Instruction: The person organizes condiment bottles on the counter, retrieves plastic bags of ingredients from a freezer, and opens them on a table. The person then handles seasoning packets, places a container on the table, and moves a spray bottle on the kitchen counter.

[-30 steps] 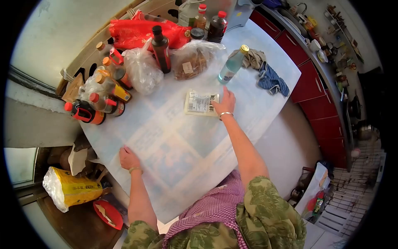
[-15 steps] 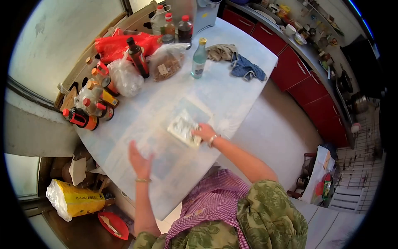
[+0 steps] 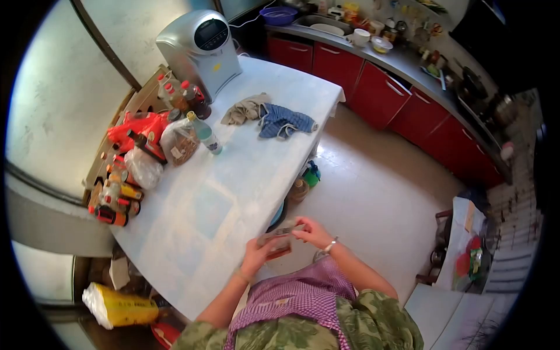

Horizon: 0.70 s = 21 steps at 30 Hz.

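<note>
Close to the table's near edge, in front of my body, I hold a small flat plastic packet [image 3: 281,244] with whitish and reddish-brown parts. My left hand [image 3: 255,256] grips its left side, fingers closed around it. At the packet's upper right, my right hand [image 3: 313,233] pinches the edge between thumb and fingers. The print on the packet is too small to read. Its lower part is partly covered by my left hand.
The cloth-covered table [image 3: 192,233] bears a glass bottle [image 3: 205,134], a blue rag [image 3: 286,121], a beige rag [image 3: 245,109], plastic bags and several sauce bottles [image 3: 114,214] along the left. A silver water dispenser [image 3: 201,55] stands behind. Red cabinets [image 3: 379,96] line the right.
The packet has been lifted off the tabletop and brought towards my body. My left hand, open and apart before, now holds it too. The view has turned to the right.
</note>
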{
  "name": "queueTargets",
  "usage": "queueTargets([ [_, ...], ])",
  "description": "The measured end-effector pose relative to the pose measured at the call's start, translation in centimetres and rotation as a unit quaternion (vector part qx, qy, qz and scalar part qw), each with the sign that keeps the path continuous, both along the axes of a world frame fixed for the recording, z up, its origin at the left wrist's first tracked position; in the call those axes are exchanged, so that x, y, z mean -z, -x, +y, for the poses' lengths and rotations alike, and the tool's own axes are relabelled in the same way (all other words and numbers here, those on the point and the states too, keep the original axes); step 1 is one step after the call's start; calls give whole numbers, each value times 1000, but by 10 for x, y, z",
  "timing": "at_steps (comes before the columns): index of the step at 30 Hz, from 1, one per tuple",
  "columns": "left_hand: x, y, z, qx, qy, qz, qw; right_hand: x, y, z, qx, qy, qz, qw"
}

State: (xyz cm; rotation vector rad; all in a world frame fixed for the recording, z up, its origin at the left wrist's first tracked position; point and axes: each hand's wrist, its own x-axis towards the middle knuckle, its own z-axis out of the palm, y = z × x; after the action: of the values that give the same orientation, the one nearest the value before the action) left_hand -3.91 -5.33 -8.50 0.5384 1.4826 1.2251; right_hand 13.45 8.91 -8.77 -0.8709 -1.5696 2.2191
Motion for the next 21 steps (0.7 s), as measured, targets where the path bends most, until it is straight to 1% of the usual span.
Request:
queueTargets([
  [1,-13,-22,20,55,-16,55,997,-4,-28,12,34,-2,33,999],
  [3,-36,-72,66,176,-54,158,970,-10,-82,41,23,1,34,999],
  [4,-36,-95,81,197,-30,145,969,-12,-105,54,23,0,32,999],
  [6,-34,-134,119,248,5,120,961,-9,-151,74,46,22,-14,999],
  [7,-42,-150,137,244,-1,101,965,-14,-171,88,63,29,-39,997],
  [8,-54,-165,149,239,-6,81,968,-22,-186,99,49,-107,-43,992],
  [10,-65,-183,170,229,-38,63,971,-61,-212,121,111,-62,-74,989],
  [11,-59,-188,179,186,-57,102,976,-73,-223,134,139,-38,-85,986],
  [12,-48,-191,187,141,-76,140,977,-50,-237,153,144,-101,-113,978],
  [13,-37,-191,195,95,-94,175,976,-33,-247,170,179,-111,-88,974],
  [15,-24,-176,214,105,-74,212,969,-10,-267,206,247,-128,-39,960],
  [18,-9,-159,253,118,6,79,990,-5,-290,262,329,-173,-42,927],
  [21,19,-156,310,140,8,90,986,-3,-325,322,338,-215,-148,904],
])
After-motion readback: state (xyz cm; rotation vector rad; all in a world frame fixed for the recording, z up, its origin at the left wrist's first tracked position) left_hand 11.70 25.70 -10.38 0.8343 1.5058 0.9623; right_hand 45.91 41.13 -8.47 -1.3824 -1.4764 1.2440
